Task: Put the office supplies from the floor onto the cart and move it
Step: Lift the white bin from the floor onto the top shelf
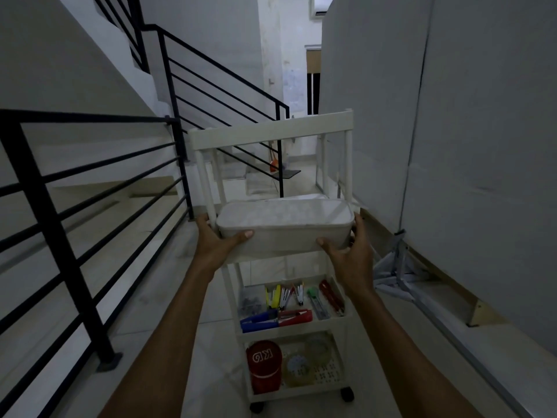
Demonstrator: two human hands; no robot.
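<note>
Two hands, left hand (217, 240) and right hand (349, 251), grip the box (284, 226) between them.

The cart (272, 132) is showing off-white all over, with 2 black wheels (346, 395) under it. On the cart's top tier, a box (283, 218) is looking milky white. In the cart's middle tier, a yellow tool (275, 295), a green tool (313, 294), a red cutter (297, 316) and a blue tool (259, 322) are standing out. In its bottom tier, a red canister (264, 362) is carrying white letters, and the shelf floor (327, 369) is showing a grid of small holes. Left of the cart, a railing (90, 182) is looking black. Beyond the cart, a small object (273, 167) is showing orange. Right of the cart, a wall (482, 116) is looking flat grey.
</note>
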